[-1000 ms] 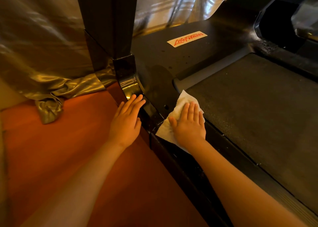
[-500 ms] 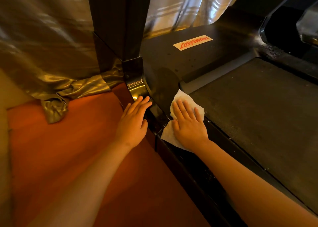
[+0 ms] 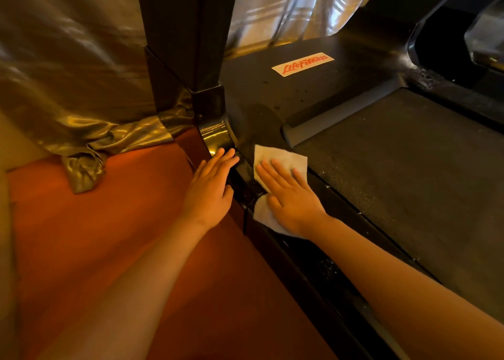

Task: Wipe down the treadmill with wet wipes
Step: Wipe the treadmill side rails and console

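Note:
The black treadmill (image 3: 272,100) fills the right side, with its dark belt (image 3: 409,168) and a white logo sticker (image 3: 302,64) on the motor cover. A white wet wipe (image 3: 281,159) lies flat on the left side rail near the front corner. My right hand (image 3: 289,198) presses it down with straight, spread fingers. To the left, my left hand (image 3: 211,186) rests flat against the rail's outer edge, fingertips touching the glossy base of the upright post (image 3: 215,130).
The treadmill's black upright (image 3: 185,32) rises just beyond my left hand. A shiny gold curtain (image 3: 68,87) hangs at the left and bunches on the red-orange floor (image 3: 109,237). Another dark frame part (image 3: 450,46) stands at the far right.
My right hand has slid the wipe forward along the rail toward the motor cover, and its fingers have turned left. My left hand stays at the post base.

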A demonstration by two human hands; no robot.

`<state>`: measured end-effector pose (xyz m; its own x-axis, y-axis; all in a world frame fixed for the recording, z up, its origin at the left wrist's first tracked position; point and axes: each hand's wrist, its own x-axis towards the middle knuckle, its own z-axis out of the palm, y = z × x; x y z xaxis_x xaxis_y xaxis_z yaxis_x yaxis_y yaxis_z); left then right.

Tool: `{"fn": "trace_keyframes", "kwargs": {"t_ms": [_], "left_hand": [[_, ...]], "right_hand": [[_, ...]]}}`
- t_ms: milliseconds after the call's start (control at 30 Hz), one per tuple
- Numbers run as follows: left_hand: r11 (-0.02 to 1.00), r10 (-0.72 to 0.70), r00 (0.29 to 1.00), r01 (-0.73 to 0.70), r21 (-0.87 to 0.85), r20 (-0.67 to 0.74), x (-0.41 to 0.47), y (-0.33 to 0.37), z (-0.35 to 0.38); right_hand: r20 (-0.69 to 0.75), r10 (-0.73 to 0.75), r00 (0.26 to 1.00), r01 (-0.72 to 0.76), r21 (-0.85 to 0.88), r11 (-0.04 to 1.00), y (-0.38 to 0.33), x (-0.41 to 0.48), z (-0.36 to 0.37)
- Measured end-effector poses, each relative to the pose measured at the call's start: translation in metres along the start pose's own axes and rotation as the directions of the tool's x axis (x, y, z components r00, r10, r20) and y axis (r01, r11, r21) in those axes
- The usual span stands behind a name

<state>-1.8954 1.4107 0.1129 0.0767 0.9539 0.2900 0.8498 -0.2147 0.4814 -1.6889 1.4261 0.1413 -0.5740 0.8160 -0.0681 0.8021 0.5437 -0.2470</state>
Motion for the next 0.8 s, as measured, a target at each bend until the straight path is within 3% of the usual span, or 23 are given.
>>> {"fn": "trace_keyframes", "kwargs": {"t_ms": [67,333,800], "left_hand": [[1.0,0.001,1.0,0.0,0.007,-0.005,-0.001,0.0,0.001],[1.0,0.0,1.0,0.0,0.003,0.021,-0.001,0.0,-0.003],[0.999,0.028,1.0,-0.028,0.033,0.003,-0.002,-0.004,0.001]], "right_hand": [[-0.001,-0.005,1.0,0.005,-0.025,1.0,0.003,-0.026,0.006],[0.034,0.326,0.945,-0.323,-0.069,0.944,0.001,-0.039,0.001],[-0.038,0.531,0.847,-0.531,-0.13,0.837,-0.047,-0.005,0.008]]}}
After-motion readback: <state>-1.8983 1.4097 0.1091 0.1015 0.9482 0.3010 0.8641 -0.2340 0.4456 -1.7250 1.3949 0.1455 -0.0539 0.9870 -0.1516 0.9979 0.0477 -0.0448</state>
